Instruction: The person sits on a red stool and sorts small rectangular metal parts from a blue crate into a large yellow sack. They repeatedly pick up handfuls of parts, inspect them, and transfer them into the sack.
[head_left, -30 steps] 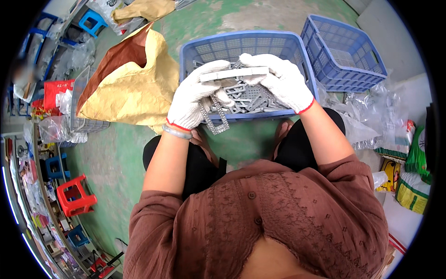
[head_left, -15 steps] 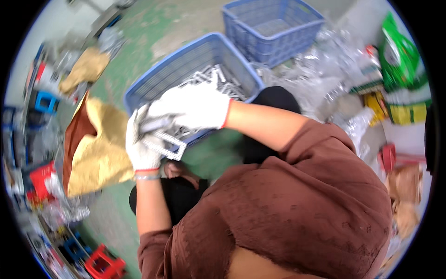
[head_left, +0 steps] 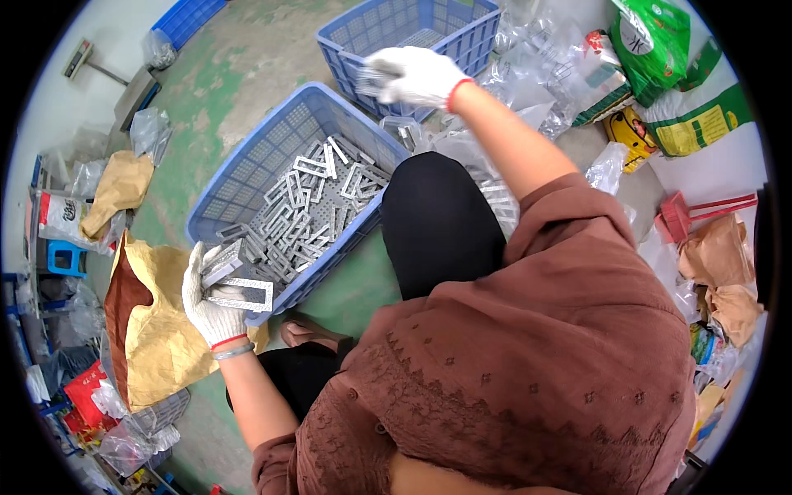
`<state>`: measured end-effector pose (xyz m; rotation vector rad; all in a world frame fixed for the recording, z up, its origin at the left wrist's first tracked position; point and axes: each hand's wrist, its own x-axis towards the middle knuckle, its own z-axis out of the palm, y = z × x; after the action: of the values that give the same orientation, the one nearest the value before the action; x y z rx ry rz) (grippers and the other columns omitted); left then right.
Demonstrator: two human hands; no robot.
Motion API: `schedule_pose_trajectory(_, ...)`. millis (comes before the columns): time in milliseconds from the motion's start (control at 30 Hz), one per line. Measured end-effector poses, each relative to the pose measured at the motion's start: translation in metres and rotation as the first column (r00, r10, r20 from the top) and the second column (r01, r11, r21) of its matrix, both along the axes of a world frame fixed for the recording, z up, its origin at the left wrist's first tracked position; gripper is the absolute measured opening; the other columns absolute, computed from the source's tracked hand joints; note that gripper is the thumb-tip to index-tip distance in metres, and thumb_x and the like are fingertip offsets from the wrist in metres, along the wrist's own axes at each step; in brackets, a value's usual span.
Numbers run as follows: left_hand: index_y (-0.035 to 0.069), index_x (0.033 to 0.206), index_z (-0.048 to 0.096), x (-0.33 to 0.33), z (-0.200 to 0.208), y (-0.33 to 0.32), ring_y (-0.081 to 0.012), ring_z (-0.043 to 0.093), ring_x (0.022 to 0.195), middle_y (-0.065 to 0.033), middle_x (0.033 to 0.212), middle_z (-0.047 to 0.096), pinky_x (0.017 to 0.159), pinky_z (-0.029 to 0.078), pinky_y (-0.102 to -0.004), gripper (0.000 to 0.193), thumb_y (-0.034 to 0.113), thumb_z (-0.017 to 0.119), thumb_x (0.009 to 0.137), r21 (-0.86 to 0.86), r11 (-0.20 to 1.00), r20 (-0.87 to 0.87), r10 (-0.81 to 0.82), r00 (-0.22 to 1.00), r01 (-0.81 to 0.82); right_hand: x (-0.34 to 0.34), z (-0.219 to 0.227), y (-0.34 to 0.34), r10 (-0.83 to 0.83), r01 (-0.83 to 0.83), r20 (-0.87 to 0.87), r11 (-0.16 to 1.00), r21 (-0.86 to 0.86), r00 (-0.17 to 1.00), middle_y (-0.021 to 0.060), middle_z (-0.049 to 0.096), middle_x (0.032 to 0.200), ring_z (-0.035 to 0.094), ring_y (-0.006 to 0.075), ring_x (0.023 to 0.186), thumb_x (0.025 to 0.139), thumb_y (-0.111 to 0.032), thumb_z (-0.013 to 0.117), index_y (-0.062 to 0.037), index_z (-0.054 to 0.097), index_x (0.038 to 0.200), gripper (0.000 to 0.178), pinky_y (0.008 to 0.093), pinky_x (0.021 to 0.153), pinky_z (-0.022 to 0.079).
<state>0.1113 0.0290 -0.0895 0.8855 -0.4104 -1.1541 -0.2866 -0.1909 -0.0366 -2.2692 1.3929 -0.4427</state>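
Note:
My left hand, in a white knit glove, is closed around silver rectangular metal frames at the near left corner of a blue plastic basket. One frame lies flat across the palm; others stand stacked by the fingers. Many loose frames of the same kind lie jumbled in that basket. My right hand, gloved too, is at the near rim of a second blue basket. Its fingers are closed on a blurred bunch of silver metal pieces, apparently more frames.
Right of the baskets lie clear plastic bags, with more silver frames beside my knee. A green bag stands against the wall. A yellow paper sack sits at the left, near a blue stool and shelving.
My right hand has left my left hand and swung up and right to the second basket, carrying metal pieces. My left hand has moved slightly left and down, still holding frames.

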Motion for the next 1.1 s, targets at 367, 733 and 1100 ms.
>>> schedule_pose_trajectory(367, -0.009, 0.137, 0.047, 0.0, 0.001, 0.006, -0.0362, 0.063, 0.109, -0.0257, 0.12, 0.062, 0.097, 0.053, -0.0461, 0.05, 0.018, 0.055, 0.097, -0.067, 0.985, 0.094, -0.15, 0.984, 0.157, -0.142, -0.125, -0.003, 0.045, 0.028, -0.796, 0.997, 0.078, 0.603, 0.0172, 0.074, 0.096, 0.072, 0.0346, 0.089, 0.077, -0.02, 0.065, -0.0107, 0.078, 0.09, 0.021, 0.0446, 0.076, 0.056)
schedule_pose_trajectory(733, -0.004, 0.125, 0.057, 0.068, 0.091, 0.037, -0.035, 0.066, 0.103, -0.024, 0.113, 0.066, 0.093, 0.054, -0.0479, 0.038, 0.015, 0.059, 0.093, -0.259, 0.921, 0.172, 0.339, 0.925, -0.29, -0.166, -0.154, -0.019, 0.035, 0.119, -0.901, 0.988, 0.095, 0.432, 0.0168, 0.065, 0.124, 0.063, 0.0359, 0.115, 0.09, -0.022, 0.061, -0.0176, 0.064, 0.121, 0.031, 0.0479, 0.089, 0.055)
schedule_pose_trajectory(1100, -0.002, 0.129, 0.053, 0.239, 0.116, -0.01, -0.0162, 0.061, 0.093, -0.0083, 0.103, 0.062, 0.083, 0.05, -0.031, 0.051, 0.017, 0.074, 0.087, -0.508, 0.693, 0.842, 0.523, -0.128, -0.511, -0.054, -0.064, 0.004, 0.099, -0.099, -0.008, 0.992, -0.073, 0.995, 0.015, 0.062, 0.134, 0.06, 0.0269, 0.122, 0.096, -0.031, 0.061, -0.0052, 0.056, 0.138, 0.05, 0.0382, 0.102, 0.046)
